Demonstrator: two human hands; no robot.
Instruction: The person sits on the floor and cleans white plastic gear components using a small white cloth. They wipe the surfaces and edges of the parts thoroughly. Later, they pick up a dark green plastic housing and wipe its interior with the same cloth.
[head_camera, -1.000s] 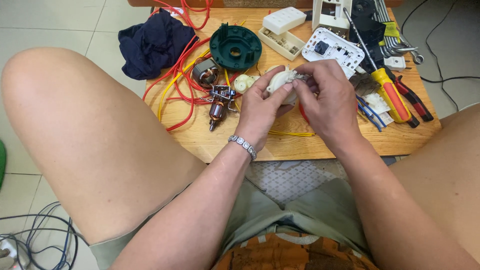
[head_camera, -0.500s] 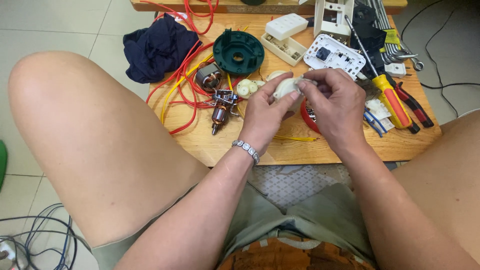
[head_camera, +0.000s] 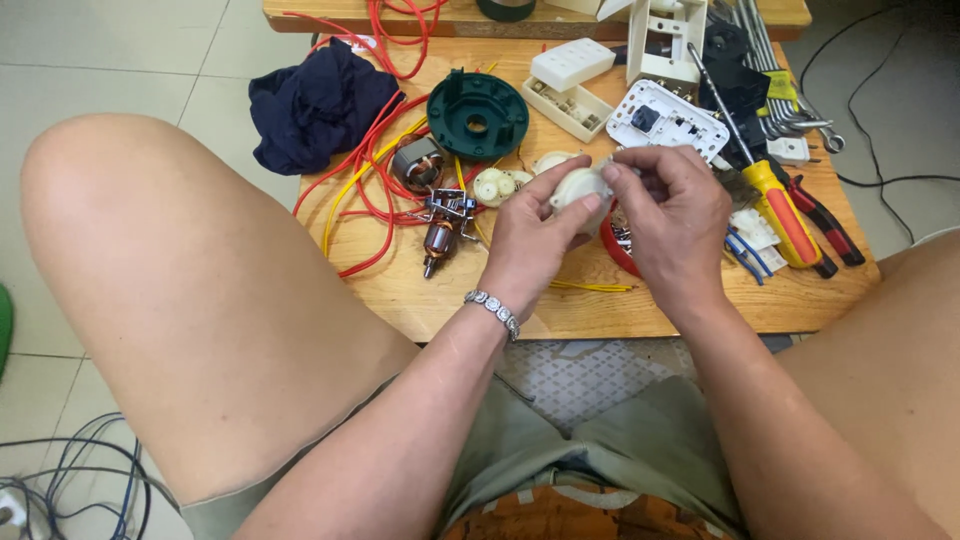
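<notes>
On my feed: one dark green round housing, one navy cloth, one copper-wound armature, one yellow-handled screwdriver, two bare hands, left hand and right hand.

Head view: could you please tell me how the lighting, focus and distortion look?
Head view: even, soft daylight, no harsh glare; faint shadows under the left hand and right hand on the wooden table; the white plastic part is sharp; wide-angle stretch enlarges the knees at the edges.

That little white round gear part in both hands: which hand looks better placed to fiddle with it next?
Probably the right hand. Its fingers pinch at the top edge of the white gear housing, while the left hand cradles it from below and steadies it.
</notes>
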